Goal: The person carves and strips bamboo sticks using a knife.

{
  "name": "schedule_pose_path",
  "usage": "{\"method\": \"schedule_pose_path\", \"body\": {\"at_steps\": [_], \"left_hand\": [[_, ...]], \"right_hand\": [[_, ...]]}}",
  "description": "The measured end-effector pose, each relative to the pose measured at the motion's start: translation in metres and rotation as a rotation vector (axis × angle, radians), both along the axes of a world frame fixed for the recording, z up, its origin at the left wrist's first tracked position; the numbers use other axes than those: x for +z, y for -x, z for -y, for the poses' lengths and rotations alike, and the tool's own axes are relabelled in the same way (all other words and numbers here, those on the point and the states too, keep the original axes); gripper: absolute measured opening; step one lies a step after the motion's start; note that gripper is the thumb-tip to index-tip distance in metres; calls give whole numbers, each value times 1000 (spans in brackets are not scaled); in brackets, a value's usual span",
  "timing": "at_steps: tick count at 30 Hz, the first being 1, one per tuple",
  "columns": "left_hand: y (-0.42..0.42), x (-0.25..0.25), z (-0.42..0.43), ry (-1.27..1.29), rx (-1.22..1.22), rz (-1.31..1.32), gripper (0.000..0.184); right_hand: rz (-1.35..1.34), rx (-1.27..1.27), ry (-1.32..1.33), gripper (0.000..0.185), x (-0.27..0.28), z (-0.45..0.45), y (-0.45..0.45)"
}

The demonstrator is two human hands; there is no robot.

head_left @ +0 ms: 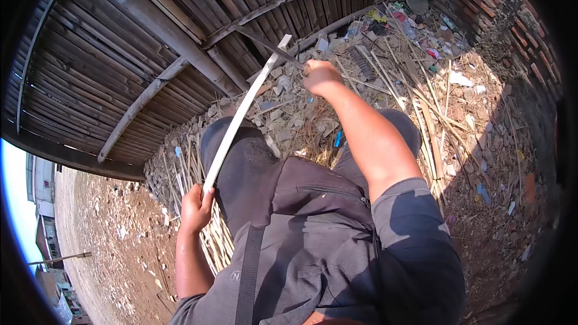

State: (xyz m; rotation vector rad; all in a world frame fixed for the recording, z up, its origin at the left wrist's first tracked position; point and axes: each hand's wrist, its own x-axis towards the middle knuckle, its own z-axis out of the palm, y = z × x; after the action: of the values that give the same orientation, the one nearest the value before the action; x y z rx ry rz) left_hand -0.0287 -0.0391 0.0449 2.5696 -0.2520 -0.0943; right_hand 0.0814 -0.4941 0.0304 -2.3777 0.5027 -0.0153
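Observation:
A long pale bamboo strip slants up across my thigh, its far end resting near a dark blade. My left hand is closed around the lower end of the strip. Up ahead, my right hand is closed around the handle of a long dark knife. The knife's blade points up and left and crosses the strip close to its upper end. Whether blade and strip touch, I cannot tell.
A slatted bamboo wall stands ahead and left. Thin bamboo strips lie beside my left leg, and longer sticks lie at the right on rubble and litter. A brick wall rises at the far right.

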Motion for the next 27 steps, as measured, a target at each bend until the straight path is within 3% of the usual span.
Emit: {"method": "schedule_pose_path", "body": {"at_steps": [1, 6, 8, 10, 11, 13, 14, 15, 17, 20, 21, 27], "left_hand": [[2, 16, 5, -58, 14, -14, 40], [-7, 4, -13, 56, -3, -107, 37], [-8, -1, -9, 108, -19, -108, 36], [-6, 1, 1, 150, -18, -154, 34], [-7, -2, -1, 185, -9, -197, 34], [-10, -3, -3, 249, 7, -278, 32], [-9, 0, -5, 242, -18, -251, 32], [-7, 3, -8, 261, 25, -302, 32], [-5, 19, 8, 2, -52, -133, 33], [-10, 29, 3, 100, -20, -232, 34], [-12, 30, 7, 104, -16, -223, 34], [-10, 13, 3, 95, -61, -166, 33]], "right_hand": [[34, -118, 45, 40, 2, 13, -8], [126, -47, -52, 34, 21, 3, 6], [280, 85, -9, 32, 8, -17, 8], [261, 313, 58, 26, 24, -39, 28], [401, 419, 195, 25, 13, -47, 29], [251, 613, 399, 24, 25, -58, 38], [202, 582, 395, 24, 20, -51, 30], [130, 438, 178, 26, 4, -34, 14], [-57, 302, -41, 31, -5, 3, -13], [11, 202, 204, 35, 24, -2, 11], [67, 207, 155, 34, 22, -6, 13], [272, 501, 338, 19, 7, -45, 29]]}}
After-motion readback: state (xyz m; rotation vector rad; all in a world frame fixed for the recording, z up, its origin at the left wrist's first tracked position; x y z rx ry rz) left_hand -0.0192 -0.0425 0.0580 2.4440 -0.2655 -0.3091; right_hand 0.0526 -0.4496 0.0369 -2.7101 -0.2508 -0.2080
